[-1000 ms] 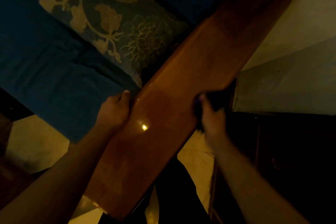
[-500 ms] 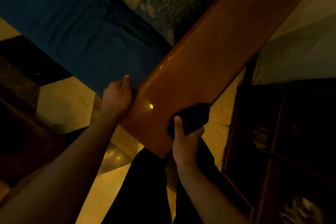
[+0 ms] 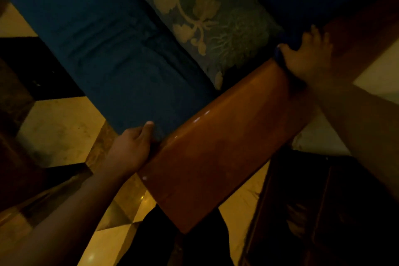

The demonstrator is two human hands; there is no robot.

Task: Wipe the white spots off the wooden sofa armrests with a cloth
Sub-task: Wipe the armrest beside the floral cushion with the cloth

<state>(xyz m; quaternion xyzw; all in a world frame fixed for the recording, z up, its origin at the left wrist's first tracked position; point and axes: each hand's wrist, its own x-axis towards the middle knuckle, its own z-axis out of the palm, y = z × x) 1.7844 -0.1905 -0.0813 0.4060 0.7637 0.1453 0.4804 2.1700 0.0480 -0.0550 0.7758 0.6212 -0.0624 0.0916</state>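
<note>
A glossy brown wooden armrest (image 3: pixel 226 149) runs diagonally from the lower middle to the upper right. My left hand (image 3: pixel 131 149) grips its inner edge near the front end, beside the dark blue seat cushion (image 3: pixel 112 49). Farther up the armrest, my right hand (image 3: pixel 306 58) presses down flat on a dark blue cloth (image 3: pixel 278 52), of which only an edge shows by the thumb. A small white spot (image 3: pixel 144 177) sits at the armrest's front corner.
A patterned floral pillow (image 3: pixel 207 17) lies on the sofa against the armrest. Dark wooden furniture (image 3: pixel 323 211) stands at the lower right, close beside the armrest. Yellow and dark floor tiles (image 3: pixel 58 131) show at the left and below. The light is dim.
My right hand has carried the cloth from the armrest's front end up along the wood to its far part. The left hand keeps its grip on the inner edge.
</note>
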